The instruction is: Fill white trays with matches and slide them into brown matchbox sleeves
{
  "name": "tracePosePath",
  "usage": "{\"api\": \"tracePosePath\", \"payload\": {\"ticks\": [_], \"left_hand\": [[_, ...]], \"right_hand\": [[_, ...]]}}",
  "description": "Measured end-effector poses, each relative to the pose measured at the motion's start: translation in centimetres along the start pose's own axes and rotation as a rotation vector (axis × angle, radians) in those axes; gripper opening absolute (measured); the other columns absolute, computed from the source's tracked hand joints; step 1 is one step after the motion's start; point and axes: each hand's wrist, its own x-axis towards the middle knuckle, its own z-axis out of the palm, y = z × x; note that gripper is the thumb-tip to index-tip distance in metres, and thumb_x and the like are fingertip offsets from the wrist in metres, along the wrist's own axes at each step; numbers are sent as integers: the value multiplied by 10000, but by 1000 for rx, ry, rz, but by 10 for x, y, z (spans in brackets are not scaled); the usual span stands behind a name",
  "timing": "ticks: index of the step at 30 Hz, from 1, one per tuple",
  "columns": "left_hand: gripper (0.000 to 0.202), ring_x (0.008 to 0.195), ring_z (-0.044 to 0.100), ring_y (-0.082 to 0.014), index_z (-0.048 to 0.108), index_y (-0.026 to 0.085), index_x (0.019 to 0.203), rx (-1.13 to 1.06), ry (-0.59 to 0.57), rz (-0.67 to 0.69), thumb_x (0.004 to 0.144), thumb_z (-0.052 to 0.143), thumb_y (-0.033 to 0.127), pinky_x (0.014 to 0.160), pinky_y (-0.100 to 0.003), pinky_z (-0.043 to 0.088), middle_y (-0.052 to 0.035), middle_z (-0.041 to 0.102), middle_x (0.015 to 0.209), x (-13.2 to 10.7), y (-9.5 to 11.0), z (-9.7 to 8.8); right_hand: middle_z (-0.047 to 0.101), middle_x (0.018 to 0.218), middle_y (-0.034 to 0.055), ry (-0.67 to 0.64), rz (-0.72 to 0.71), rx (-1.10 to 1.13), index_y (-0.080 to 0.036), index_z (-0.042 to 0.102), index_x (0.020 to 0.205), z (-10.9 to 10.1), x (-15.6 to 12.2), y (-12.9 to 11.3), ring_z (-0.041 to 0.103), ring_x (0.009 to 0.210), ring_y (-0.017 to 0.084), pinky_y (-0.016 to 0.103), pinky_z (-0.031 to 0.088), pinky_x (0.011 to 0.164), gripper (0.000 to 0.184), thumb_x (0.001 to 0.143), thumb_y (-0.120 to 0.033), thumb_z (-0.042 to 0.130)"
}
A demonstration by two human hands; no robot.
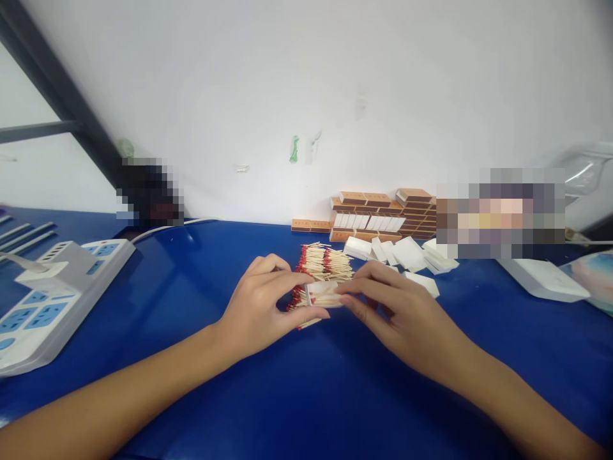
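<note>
A small white matchbox tray (331, 287) with a few red-headed matches (325, 299) in it is held up between both hands. My left hand (261, 300) grips its left end between thumb and fingers. At the right end, the thumb and fingers of my right hand (400, 306) close together on the pale ends of the matches; the exact contact is partly hidden. Right behind and under the tray lies a pile of loose matches (313, 262), red heads mostly to the left. Several white tray pieces (409, 254) are scattered behind my right hand.
Brown matchboxes (366, 206) are stacked against the white wall (268, 83), some with white ends showing. A power strip (52, 306) with a plug lies at the left of the blue table (268, 402). A white box-like object (543, 279) is at the right. Two areas are blurred out.
</note>
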Motion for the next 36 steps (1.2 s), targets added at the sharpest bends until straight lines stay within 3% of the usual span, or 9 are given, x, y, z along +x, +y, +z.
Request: {"api": "tracePosePath", "payload": {"ticks": [5,7,16,22,27,31,36], "left_hand": [[471,818,641,-194,785,164,1082,-29,-26,10,781,880,513,749,-354,493,-48,701,854,-1,-1,2],[469,816,641,-190,781,170,1092,-42,-31,19,782,881,507,746,-348,492,-43,706,852,-2,-1,2],[453,812,642,-196,784,178,1054,-5,-12,2,790,870,535,748,-358,491,-46,717,829,0,-1,0],[452,808,644,-193,778,170,1051,-7,-8,9,805,857,542,739,-355,489,-46,721,824,0,0,1],[443,806,644,-192,783,178,1055,-8,-14,8,806,858,537,743,-355,491,-46,719,828,0,-1,1],[453,817,647,-197,784,172,1060,-16,-15,1,792,873,526,748,-360,491,-48,718,833,-1,-2,1],[450,807,644,-193,781,178,1057,-21,-24,0,806,854,545,741,-356,489,-41,717,816,-1,-2,2]], "right_hand": [[645,849,37,42,117,-127,-221,735,1015,-14,2,21,579,680,163,311,472,618,166,1032,-254,573],[637,793,24,2,169,-135,-217,725,943,-16,1,27,567,661,162,311,457,608,169,1023,-266,584],[625,859,15,-195,239,-127,-208,658,888,11,0,24,584,709,159,292,440,626,82,960,-244,675],[617,857,18,-252,233,-128,-207,639,870,8,-1,31,586,712,161,287,449,626,125,994,-225,631],[629,907,37,-252,183,-162,-206,617,875,6,-4,38,606,753,176,309,471,663,133,1006,-197,594],[650,930,44,-180,164,-170,-216,600,917,3,-5,41,618,789,187,319,479,695,121,1028,-225,552],[663,807,12,-102,232,-128,-222,622,969,-3,-2,35,576,642,161,296,455,605,65,994,-231,563]]}}
